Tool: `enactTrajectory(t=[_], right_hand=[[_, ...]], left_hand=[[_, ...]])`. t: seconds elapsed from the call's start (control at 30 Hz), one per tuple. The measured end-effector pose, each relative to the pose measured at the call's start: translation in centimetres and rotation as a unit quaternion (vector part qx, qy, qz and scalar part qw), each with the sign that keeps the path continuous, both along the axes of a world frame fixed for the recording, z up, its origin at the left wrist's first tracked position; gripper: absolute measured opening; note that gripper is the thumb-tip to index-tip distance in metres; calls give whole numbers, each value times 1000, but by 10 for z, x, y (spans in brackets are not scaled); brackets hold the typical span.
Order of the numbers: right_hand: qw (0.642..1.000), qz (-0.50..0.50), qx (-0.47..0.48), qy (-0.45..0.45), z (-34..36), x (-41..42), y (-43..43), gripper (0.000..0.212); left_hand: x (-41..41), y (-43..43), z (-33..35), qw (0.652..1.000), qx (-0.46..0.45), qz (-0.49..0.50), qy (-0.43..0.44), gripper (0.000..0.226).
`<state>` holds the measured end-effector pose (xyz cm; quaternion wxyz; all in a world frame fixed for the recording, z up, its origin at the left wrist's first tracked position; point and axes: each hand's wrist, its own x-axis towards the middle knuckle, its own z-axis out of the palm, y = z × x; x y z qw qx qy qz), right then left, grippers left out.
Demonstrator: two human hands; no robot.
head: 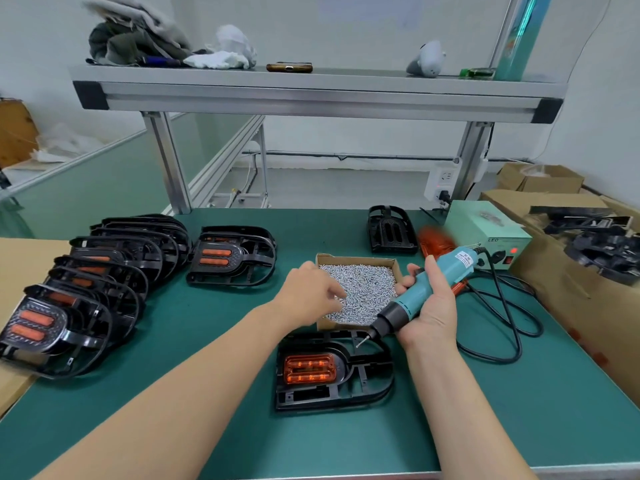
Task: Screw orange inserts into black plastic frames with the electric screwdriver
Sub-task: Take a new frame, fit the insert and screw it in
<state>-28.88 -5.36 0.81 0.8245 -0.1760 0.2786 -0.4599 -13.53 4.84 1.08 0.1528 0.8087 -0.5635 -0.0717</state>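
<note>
On the green counter (485,393) under an aluminium shelf (311,95), your right hand (431,306) grips the teal electric screwdriver (405,305) — your left hand (311,292) in the cardboard screw box (356,258), fingers' grip unclear.

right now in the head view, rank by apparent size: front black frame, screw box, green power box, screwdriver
1. front black frame
2. screw box and green power box: alike, power box farther, so unranked
3. screwdriver, long but slim

Glossy black plastic frame (334,370), matt green mat (207,341), cardboard box (356,259).
</note>
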Motion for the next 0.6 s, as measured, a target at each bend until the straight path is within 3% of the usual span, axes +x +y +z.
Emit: enactTrajectory(t=[0.2,0.4,0.6], right_hand=[[1000,14,-8,12,0,-6,-2,36],[999,19,-16,31,-1,-2,3,18],[998,31,-1,49,1,-2,4,8]], left_hand=[[-5,-20,-7,995,53,-56,-63,24],[-8,-25,-21,993,-7,-77,-94,5],[-7,-23,-33,995,-48,-61,-70,15]])
